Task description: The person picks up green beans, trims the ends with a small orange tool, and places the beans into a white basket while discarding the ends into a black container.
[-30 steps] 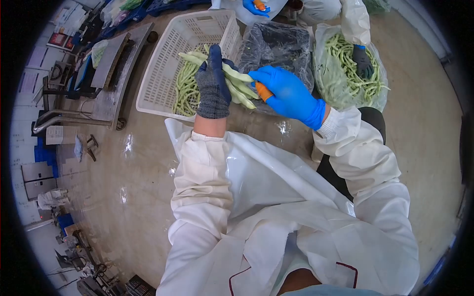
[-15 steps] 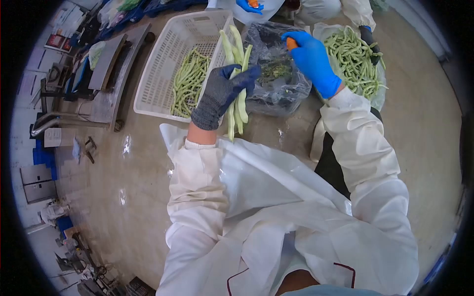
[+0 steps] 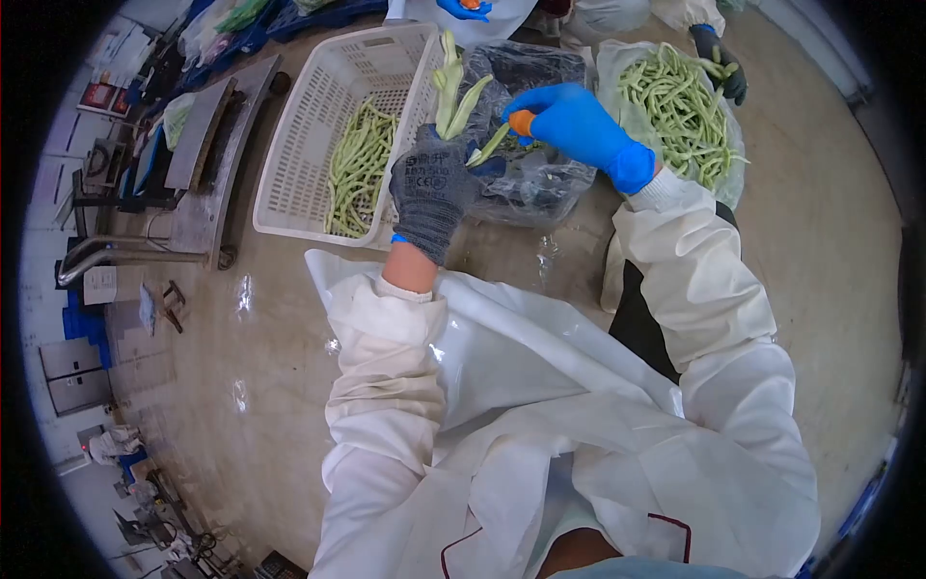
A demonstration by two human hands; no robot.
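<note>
My left hand point(image 3: 434, 188), in a dark grey knit glove, is closed around a few long flat green beans point(image 3: 449, 85) that stick out above the fingers. One bean point(image 3: 492, 143) slants right toward the other hand. My right hand point(image 3: 584, 130), in a blue glove, grips a small orange tool point(image 3: 522, 123) at that bean's upper end; its working part cannot be made out. Below the hands lies a dark clear plastic bag point(image 3: 540, 188) with green scraps in it. To the left, a white slatted crate point(image 3: 280, 159) holds a pile of green beans point(image 3: 362, 169).
A clear bag point(image 3: 612, 72) heaped with green beans point(image 3: 675, 111) stands at the right, with a co-worker's dark-gloved hand point(image 3: 723, 68) beside it. Another person's blue-gloved hand point(image 3: 465, 9) shows at the top. A metal cart point(image 3: 222, 164) stands left on the wet floor point(image 3: 280, 318).
My left hand has turned so its back faces up, and the beans now point upward. My right hand has moved left and down, bringing the orange tool to a bean's end.
</note>
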